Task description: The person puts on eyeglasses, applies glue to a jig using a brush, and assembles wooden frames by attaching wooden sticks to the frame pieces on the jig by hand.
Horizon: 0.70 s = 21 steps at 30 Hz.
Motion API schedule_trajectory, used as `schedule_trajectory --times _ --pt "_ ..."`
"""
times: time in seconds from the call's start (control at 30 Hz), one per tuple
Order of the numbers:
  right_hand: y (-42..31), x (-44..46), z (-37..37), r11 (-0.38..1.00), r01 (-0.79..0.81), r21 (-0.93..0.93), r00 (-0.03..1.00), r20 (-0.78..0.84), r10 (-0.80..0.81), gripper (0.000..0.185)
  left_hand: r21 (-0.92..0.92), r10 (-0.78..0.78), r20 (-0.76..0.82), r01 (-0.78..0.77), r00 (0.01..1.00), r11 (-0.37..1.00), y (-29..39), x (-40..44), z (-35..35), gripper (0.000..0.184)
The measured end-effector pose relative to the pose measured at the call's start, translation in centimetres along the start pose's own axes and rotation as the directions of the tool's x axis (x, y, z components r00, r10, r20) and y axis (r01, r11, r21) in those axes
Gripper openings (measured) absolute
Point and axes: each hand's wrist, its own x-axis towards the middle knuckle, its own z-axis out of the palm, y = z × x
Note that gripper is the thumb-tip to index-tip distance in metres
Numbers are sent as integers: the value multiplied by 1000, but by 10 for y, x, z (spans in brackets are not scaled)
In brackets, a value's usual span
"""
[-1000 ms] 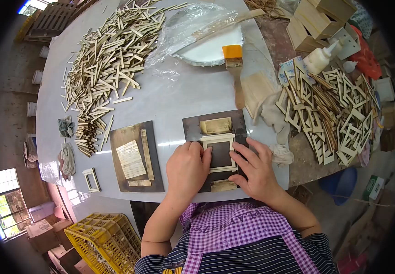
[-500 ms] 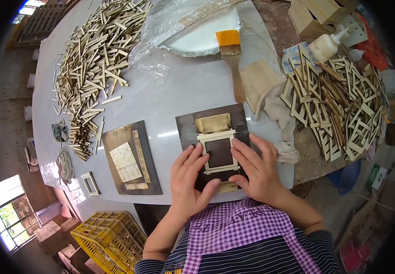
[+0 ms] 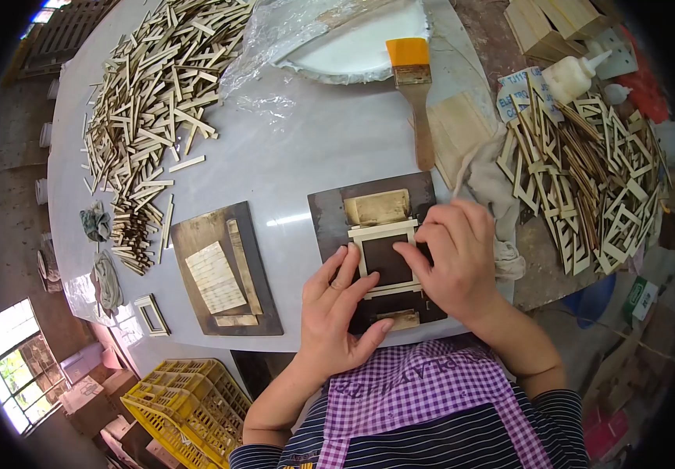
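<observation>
A small rectangular frame of pale wooden strips (image 3: pixel 384 231) lies on a dark board (image 3: pixel 330 211) in front of me. My left hand (image 3: pixel 331 313) is open, its fingers stretched along the frame's left side and its thumb spread near the lower edge. At the right side, my right hand (image 3: pixel 455 254) is closed, with the thumb inside the opening and the curled fingers outside, pinching that strip. A wider wooden block (image 3: pixel 376 207) sits on the board above the frame. Another block (image 3: pixel 398 320) shows below it.
A second board (image 3: pixel 267 301) with a pale slatted panel (image 3: pixel 214 277) stands left, beside a small frame (image 3: pixel 151 315). Loose sticks (image 3: pixel 158 102) pile up at far left. A brush (image 3: pixel 416 94), a cloth (image 3: pixel 482 180), a glue bottle (image 3: pixel 572 78) and heaped frame pieces (image 3: pixel 619 172) are right.
My right hand has lifted and curled from lying flat to a pinch at the frame's right side. My left fingers have shifted slightly along the left side. The view has moved a little.
</observation>
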Motion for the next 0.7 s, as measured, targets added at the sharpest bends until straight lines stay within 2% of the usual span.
schedule_trajectory --times 0.37,0.5,0.6,0.7 --pt "6 12 10 999 16 -36 998 -54 -18 41 4 -14 14 14 1000 1000 3 6 -6 43" --pt "9 11 9 998 15 -55 999 -34 -17 34 54 0 -17 0 1000 999 -2 14 -12 31" --pt "9 12 8 998 8 -55 999 -39 -10 35 31 12 -164 -7 986 1000 -9 17 -13 22" --pt "9 13 8 999 7 -51 999 -43 -9 35 77 -36 -221 54 975 996 -10 19 -12 22"
